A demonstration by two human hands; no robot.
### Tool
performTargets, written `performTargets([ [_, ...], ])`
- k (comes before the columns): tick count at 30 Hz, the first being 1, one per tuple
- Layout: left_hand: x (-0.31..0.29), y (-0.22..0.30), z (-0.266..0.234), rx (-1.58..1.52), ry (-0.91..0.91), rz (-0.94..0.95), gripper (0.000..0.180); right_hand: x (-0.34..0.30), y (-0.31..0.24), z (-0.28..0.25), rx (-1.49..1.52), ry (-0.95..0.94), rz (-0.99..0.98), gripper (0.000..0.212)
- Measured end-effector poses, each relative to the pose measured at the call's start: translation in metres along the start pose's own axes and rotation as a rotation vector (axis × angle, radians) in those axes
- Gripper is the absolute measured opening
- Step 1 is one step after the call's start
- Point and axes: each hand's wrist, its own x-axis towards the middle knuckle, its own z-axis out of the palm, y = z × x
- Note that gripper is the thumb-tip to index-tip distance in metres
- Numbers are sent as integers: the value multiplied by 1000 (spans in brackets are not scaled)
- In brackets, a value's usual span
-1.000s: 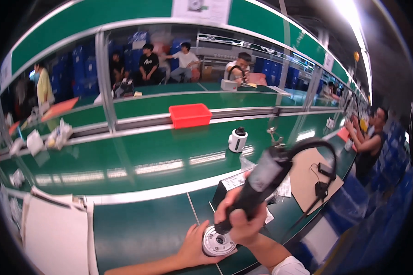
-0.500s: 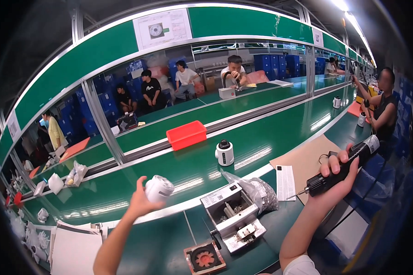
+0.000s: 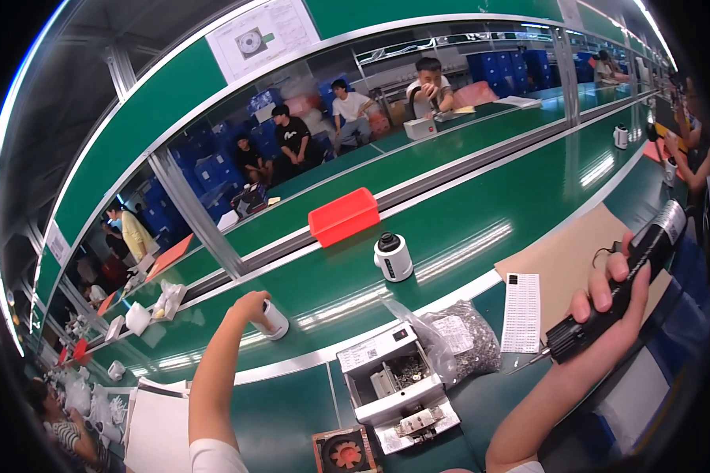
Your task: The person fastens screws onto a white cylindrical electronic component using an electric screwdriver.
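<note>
Green conveyor belt (image 3: 481, 229) carries the small white cylindrical unit (image 3: 275, 320) that the left hand (image 3: 250, 304) sets down with fingers closed round it (release comes next, I judge), near the red plastic tray (image 3: 344, 215), while the right hand (image 3: 607, 315) grips the black electric screwdriver (image 3: 619, 284).

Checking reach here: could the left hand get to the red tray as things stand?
Probably yes: the left hand is on a white cylinder on the belt, and bare belt lies between it and the red tray.

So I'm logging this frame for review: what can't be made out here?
- Head view: the left hand covers the top of the white cylinder on the green belt.
- The electric screwdriver tip is too small to see; the right hand hides its grip.
- Contents of the clear bag are too fine to identify.
</note>
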Motion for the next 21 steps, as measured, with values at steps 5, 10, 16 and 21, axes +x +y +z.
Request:
performTargets([
  [5,42,88,-24,-3,47,159,107,8,5,-7,-37,-12,-3,42],
  [10,77,133,-40,-121,-80,227,113,9,4,-10,-28,-31,-1,42],
  [16,67,-62,22,355,-699,-522,82,0,8,13,-18,110,-20,43],
  [21,-44,-123,51,-1018,-22,-252,71,4,8,2,-25,41,-15,40],
])
